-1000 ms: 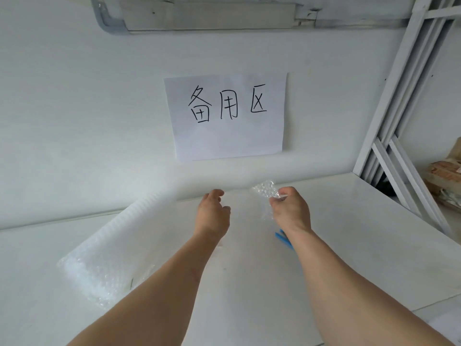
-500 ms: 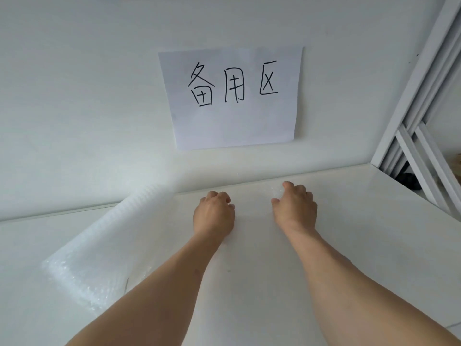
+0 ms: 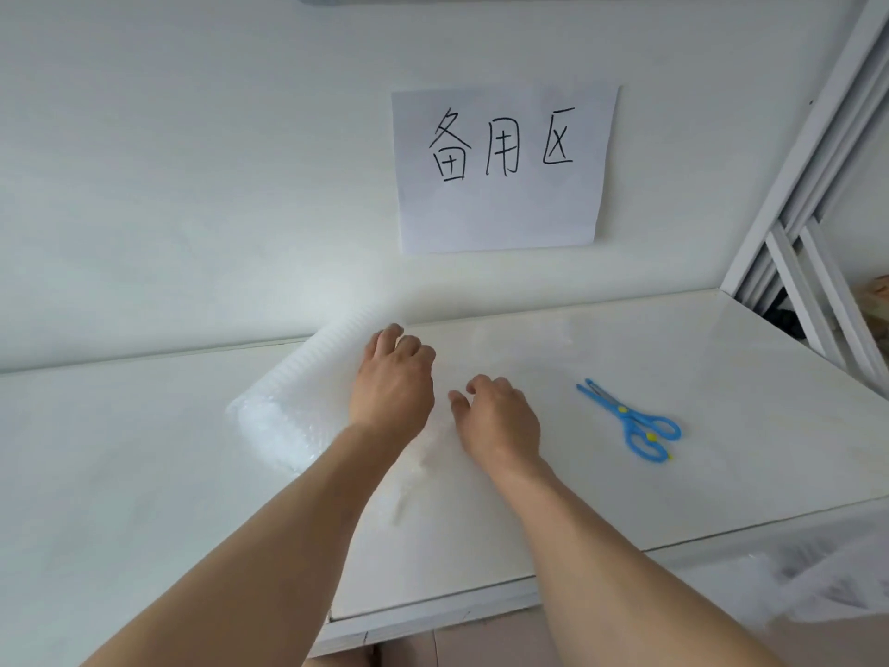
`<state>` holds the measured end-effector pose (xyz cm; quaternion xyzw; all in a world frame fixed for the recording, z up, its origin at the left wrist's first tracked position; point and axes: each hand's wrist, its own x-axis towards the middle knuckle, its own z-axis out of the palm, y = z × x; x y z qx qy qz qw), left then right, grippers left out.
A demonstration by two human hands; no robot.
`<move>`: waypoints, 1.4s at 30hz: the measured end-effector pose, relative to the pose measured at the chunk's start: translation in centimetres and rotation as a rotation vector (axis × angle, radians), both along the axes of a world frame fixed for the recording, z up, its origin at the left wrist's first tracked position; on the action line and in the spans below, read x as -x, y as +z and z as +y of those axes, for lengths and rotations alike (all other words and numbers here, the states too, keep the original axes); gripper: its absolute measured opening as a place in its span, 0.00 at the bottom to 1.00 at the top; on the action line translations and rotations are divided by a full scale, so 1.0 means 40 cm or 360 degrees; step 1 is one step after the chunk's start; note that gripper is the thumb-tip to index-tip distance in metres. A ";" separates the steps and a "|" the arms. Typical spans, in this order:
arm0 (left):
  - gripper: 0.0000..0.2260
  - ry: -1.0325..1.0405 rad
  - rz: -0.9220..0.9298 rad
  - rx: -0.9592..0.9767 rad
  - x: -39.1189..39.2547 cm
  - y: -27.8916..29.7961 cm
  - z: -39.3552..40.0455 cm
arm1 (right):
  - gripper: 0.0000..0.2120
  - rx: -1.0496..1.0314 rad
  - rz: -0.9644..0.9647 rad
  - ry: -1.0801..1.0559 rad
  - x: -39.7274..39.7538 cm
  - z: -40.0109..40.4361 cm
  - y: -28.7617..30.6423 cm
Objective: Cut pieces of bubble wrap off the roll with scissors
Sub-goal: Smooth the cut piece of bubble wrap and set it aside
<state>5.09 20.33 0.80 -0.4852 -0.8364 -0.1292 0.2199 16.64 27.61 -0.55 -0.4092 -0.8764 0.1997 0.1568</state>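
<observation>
On the white table [image 3: 144, 474], a bubble wrap roll [image 3: 293, 397] at nine o'clock of the hands. Left hand [image 3: 392, 382] resting on the roll, fingers loosely curled. Right hand [image 3: 498, 418] just beside, fingers relaxed, pinching nothing. Blue scissors [image 3: 630, 418] at three o'clock, apart. Paper sign [image 3: 502, 168] on the wall at twelve.

A white table [image 3: 721, 450] meets a white wall [image 3: 192, 161]. A handwritten paper sign [image 3: 502, 168] hangs at 12 o'clock; a white frame [image 3: 808, 195] stands at 2 o'clock.
</observation>
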 end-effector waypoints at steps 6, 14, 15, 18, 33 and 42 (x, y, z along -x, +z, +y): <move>0.16 0.0298 -0.0021 0.0459 -0.009 0.022 -0.113 | 0.28 0.0322 -0.0032 -0.0216 0.020 -0.110 0.023; 0.17 0.0521 -0.0165 0.0552 -0.007 0.040 -0.192 | 0.31 0.0285 -0.0202 -0.0155 0.045 -0.214 0.019; 0.17 0.0519 -0.0166 0.0552 -0.006 0.041 -0.198 | 0.29 0.0279 -0.0206 -0.0130 0.048 -0.225 0.016; 0.16 0.0524 -0.0168 0.0541 0.001 0.045 -0.223 | 0.23 0.0295 -0.0229 -0.0063 0.054 -0.242 0.018; 0.14 0.0139 0.0250 0.0501 0.034 0.066 -0.350 | 0.12 -0.0087 -0.0049 0.0083 0.044 -0.293 -0.033; 0.12 0.0525 0.0154 0.0744 0.000 0.082 -0.341 | 0.02 0.1211 0.0964 -0.0012 0.061 -0.246 0.022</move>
